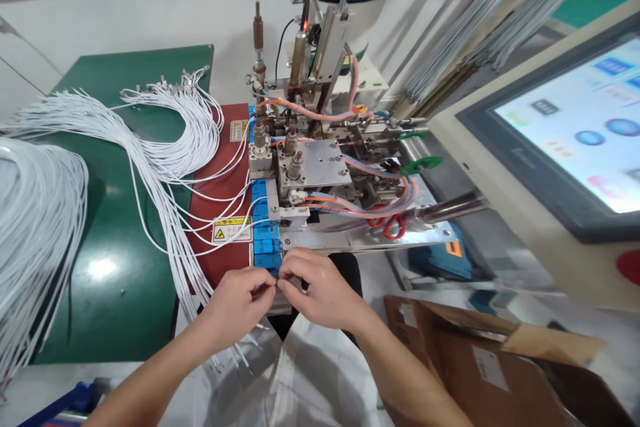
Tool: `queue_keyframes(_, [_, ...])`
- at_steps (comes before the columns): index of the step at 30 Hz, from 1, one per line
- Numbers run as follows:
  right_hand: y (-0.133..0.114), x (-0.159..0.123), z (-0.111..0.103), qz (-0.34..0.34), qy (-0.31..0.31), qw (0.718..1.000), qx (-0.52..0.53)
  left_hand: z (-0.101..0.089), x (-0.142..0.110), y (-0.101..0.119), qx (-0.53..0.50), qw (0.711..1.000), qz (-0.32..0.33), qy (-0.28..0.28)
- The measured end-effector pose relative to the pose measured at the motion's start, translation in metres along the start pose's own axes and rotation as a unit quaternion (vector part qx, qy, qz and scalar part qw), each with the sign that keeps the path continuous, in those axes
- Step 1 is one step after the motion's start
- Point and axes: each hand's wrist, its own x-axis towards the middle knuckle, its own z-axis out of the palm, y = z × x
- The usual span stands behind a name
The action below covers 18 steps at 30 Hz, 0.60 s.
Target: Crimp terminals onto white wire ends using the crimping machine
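My left hand [244, 295] and my right hand [320, 285] meet fingertip to fingertip in front of the machine. Both are closed in a pinch, and whatever lies between the fingers is too small or hidden to make out. Just beyond them runs a row of blue fixture blocks [267, 245] along the machine's left edge. Several white cables [235, 199] reach from the left to these blocks and the metal parts above. A thick bundle of white cables [173, 240] hangs past my left wrist, its loose ends below the hand.
A green mat [125, 307] at left carries more cable coils [35, 213]. The machine [320, 163] has hoses and metal cylinders. Red-handled scissors [395, 225] lie on its base. A touchscreen panel [575, 120] stands at right, above a cardboard box [465, 373].
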Motion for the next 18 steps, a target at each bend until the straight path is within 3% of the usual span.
queue_keyframes(6, [0.001,-0.004,0.029,0.109,0.189,0.968,0.122,0.014,0.001,-0.002,-0.136,0.979,-0.069,0.139])
queue_keyframes(11, [0.007,-0.006,0.033,0.155,0.199,0.951,0.181,0.018,0.003,-0.003,-0.182,0.969,-0.093,0.142])
queue_keyframes(18, [0.007,-0.002,0.034,0.243,0.193,0.906,0.289,0.02,0.004,-0.004,-0.214,0.962,-0.097,0.138])
